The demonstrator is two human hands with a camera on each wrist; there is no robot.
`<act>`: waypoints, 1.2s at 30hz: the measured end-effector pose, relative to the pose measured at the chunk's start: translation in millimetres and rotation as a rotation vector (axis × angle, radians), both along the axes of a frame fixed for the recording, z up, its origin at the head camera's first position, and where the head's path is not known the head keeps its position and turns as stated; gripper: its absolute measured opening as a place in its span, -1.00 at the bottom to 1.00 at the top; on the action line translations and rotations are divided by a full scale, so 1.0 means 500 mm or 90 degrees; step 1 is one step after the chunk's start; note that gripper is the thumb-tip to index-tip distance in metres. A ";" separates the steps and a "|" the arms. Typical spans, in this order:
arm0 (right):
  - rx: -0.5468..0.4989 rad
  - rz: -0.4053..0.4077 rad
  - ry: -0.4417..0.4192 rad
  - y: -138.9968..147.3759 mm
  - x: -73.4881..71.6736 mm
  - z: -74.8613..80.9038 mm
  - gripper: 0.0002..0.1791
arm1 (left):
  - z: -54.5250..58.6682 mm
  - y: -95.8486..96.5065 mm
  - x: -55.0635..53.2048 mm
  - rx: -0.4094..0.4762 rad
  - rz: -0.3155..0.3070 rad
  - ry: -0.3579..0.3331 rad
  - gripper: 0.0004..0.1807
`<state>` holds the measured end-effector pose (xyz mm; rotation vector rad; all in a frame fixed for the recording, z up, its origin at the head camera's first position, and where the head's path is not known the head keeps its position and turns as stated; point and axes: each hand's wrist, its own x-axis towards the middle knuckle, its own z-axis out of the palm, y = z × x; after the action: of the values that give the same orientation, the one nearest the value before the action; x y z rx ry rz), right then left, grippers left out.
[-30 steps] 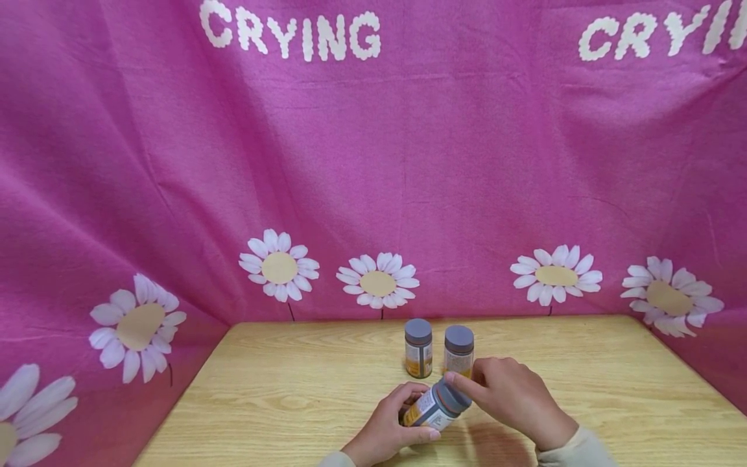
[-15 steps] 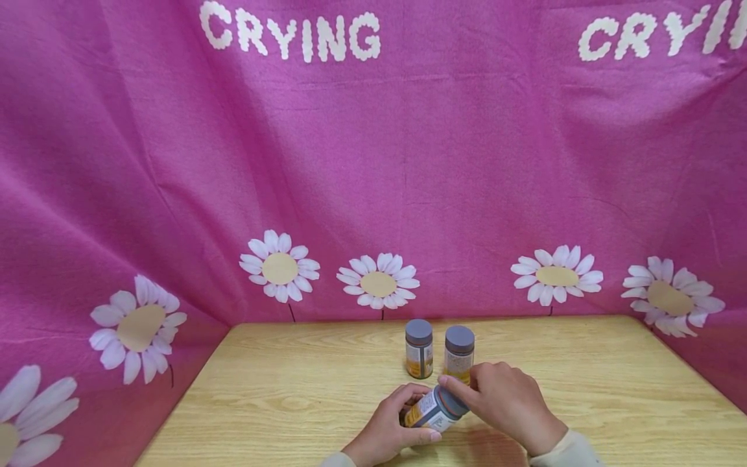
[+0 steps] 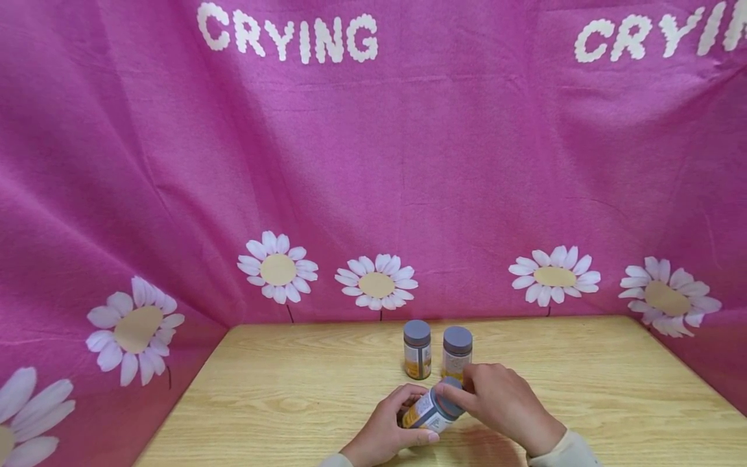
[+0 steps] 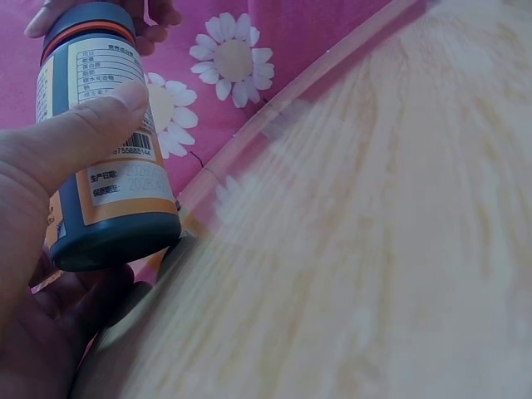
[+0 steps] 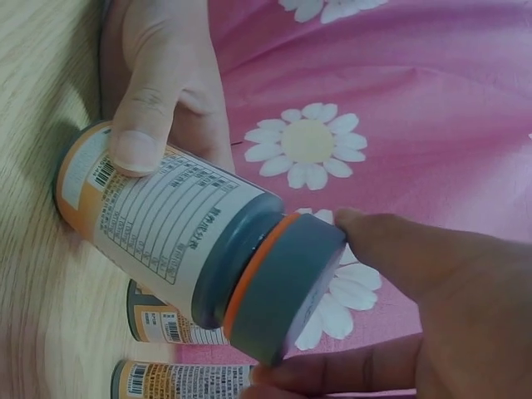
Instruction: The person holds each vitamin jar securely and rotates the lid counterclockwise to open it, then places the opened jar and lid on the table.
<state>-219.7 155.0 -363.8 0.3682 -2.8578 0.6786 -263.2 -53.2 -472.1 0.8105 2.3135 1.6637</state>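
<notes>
A dark pill bottle [image 3: 428,414] with an orange and white label lies tilted above the table, its capped end up and to the right. My left hand [image 3: 388,425] grips its body, thumb across the label [image 4: 116,179] in the left wrist view. On the grey lid [image 5: 287,287], my right hand [image 3: 508,403] pinches the rim between thumb and fingers. An orange ring edges the lid's lower side, with a strip of dark neck showing beneath it in the right wrist view. The left fingers behind the bottle are partly hidden.
Two similar capped bottles stand upright just beyond the hands, one at the left [image 3: 417,350] and one at the right [image 3: 457,344], partly covered by my right hand. A pink daisy-print cloth [image 3: 455,162] rises behind the wooden table [image 3: 280,389].
My right hand has shifted slightly left, its thumb sliding farther over the lid. The left hand keeps its grip on the bottle; the two standing bottles stay in place.
</notes>
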 end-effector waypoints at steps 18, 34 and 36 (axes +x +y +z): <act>-0.067 0.157 0.007 0.027 -0.010 0.003 -0.59 | 0.000 -0.002 0.002 0.009 -0.011 0.017 -0.46; -0.093 0.244 -0.022 0.042 -0.016 0.007 -0.68 | 0.001 -0.003 0.002 0.007 -0.005 -0.010 -0.46; -0.098 0.250 -0.042 0.043 -0.017 0.008 -0.67 | 0.002 -0.003 0.003 0.006 -0.005 -0.017 -0.45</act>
<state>-228.1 176.8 -359.6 0.9116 -2.7913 0.9861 -261.7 -54.8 -471.1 0.7934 2.2846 1.6732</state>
